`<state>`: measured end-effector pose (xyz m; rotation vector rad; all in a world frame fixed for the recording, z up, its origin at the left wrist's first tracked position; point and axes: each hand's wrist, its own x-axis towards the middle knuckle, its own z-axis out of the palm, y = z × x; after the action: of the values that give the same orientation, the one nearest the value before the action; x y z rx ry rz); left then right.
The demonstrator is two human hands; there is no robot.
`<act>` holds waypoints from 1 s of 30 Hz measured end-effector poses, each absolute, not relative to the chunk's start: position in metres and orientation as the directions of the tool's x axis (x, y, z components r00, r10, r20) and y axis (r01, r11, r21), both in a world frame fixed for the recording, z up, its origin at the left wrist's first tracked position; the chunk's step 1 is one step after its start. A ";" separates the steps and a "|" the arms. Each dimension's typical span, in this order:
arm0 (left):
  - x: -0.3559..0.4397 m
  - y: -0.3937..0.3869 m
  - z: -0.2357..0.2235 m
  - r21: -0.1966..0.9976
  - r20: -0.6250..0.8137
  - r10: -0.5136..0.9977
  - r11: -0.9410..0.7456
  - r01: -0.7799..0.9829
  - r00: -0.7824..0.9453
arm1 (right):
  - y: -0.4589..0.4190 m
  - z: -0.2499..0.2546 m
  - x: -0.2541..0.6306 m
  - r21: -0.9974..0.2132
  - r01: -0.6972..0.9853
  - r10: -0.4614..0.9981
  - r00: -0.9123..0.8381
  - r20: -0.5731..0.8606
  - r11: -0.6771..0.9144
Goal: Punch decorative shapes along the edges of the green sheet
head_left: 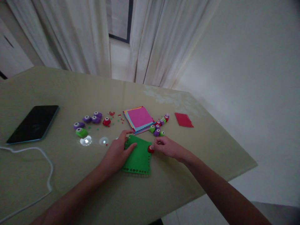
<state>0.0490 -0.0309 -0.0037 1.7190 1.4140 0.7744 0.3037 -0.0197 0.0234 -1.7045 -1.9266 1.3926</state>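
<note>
A sheet of green paper (137,157) lies near the table's front, with small punched holes along its bottom and right edges. My left hand (120,150) grips its upper left part, thumb on top and fingers at the far edge. At the sheet's right edge sits a small red paper punch (150,149), pinched by my right hand (165,146). The punch's jaw is too small to make out. Just beyond my right hand lies a row of purple, green and red punches (157,132).
Behind the green sheet is a stack of coloured paper (142,118), pink on top. Red paper (184,120) lies at the right. More punches (96,118) and tiny paper scraps (111,113) are at the left. A black tablet (34,123) and white cable (49,175) lie farther left.
</note>
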 end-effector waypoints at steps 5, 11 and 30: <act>0.049 -0.031 -0.004 0.855 -0.031 0.979 -0.080 0.513 0.203 | -0.019 0.018 0.303 -0.781 0.615 0.857 -0.340 -0.388 -0.109; 0.050 -0.030 -0.005 0.860 -0.045 0.979 -0.063 0.506 0.198 | -0.014 0.025 0.304 -0.740 0.657 0.797 -0.364 -0.481 -0.146; 0.050 -0.029 -0.009 0.876 -0.092 0.977 -0.014 0.482 0.195 | 0.006 0.047 0.297 -0.568 0.819 0.678 -0.374 -0.632 -0.078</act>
<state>0.0498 -0.0287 -0.0093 1.6247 1.4086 0.7370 0.2965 0.0058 0.0472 -1.8281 -2.2257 1.5862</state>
